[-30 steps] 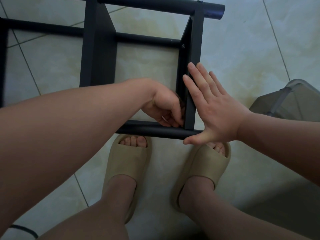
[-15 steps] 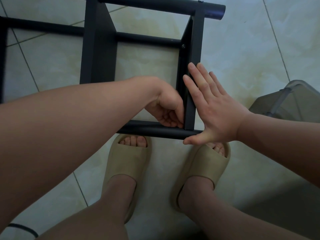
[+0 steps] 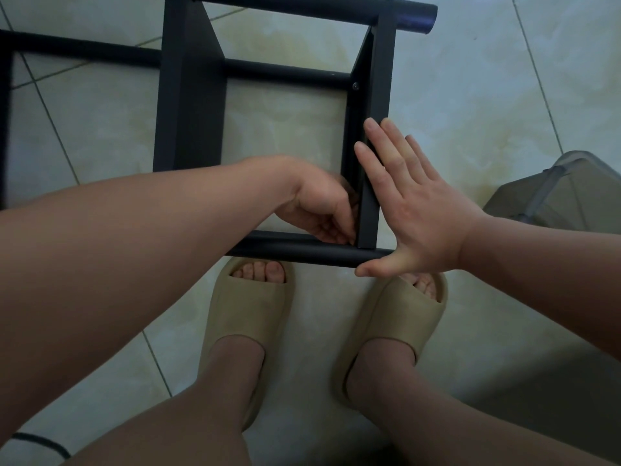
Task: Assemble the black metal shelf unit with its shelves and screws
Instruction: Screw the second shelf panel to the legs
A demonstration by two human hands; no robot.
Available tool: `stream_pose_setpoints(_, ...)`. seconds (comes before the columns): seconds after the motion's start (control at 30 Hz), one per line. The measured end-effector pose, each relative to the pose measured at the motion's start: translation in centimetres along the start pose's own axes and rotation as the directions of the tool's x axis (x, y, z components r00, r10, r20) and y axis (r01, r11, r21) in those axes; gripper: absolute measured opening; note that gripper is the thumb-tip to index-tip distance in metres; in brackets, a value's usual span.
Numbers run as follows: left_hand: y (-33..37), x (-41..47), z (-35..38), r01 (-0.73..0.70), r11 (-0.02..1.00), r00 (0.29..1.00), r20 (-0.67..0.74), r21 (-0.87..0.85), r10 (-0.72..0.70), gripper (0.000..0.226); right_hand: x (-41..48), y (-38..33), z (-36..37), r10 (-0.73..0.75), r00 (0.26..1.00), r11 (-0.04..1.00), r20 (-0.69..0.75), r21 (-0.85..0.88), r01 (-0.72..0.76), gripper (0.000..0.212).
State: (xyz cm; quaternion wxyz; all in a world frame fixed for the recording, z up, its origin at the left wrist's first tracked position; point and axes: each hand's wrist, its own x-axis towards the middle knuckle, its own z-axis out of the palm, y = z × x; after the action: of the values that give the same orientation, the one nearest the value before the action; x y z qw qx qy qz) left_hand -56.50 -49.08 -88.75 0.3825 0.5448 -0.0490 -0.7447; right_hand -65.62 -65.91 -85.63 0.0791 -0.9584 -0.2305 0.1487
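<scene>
The right hand (image 3: pixel 420 210) is open and flat. Its straight fingers (image 3: pixel 386 146) press the outer face of an end shelf panel (image 3: pixel 381 79), and the thumb is spread against the end of the near tube (image 3: pixel 295 249). The left hand (image 3: pixel 316 206) reaches inside the frame with its fingers curled into the corner where that panel meets the near tube; whether they pinch anything is hidden, so I cannot tell.

The black metal shelf unit (image 3: pixel 285 73) lies on its side on the tiled floor (image 3: pixel 470 95), just ahead of the person's feet in beige slides (image 3: pixel 248 324). A second panel (image 3: pixel 188 95) crosses it to the left, and a screw head (image 3: pixel 355 85) shows at the end panel's far corner. A grey translucent bin (image 3: pixel 571 193) stands at the right, and a black cable (image 3: pixel 40 443) lies at the lower left.
</scene>
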Motion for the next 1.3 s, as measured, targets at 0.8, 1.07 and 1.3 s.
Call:
stream_pose_setpoints(0.8,1.6,0.1,-0.3,0.204,0.966,0.979,-0.042,0.159,-0.2,0.012,0.0,0.0,0.0,0.004,1.0,1.0,0.011,-0.003,-0.004,0.137)
stream_pose_setpoints(1.07,1.4,0.0,-0.2,0.168,0.976,0.985,-0.05,0.135,-0.163,0.012,0.0,-0.2,0.0,0.007,1.0,1.0,0.01,0.008,-0.007,0.136)
stream_pose_setpoints(1.3,1.0,-0.1,-0.1,0.135,0.986,0.99,-0.045,0.098,-0.132,0.013,0.0,-0.3,0.1,0.007,1.0,1.0,0.007,0.01,-0.007,0.136)
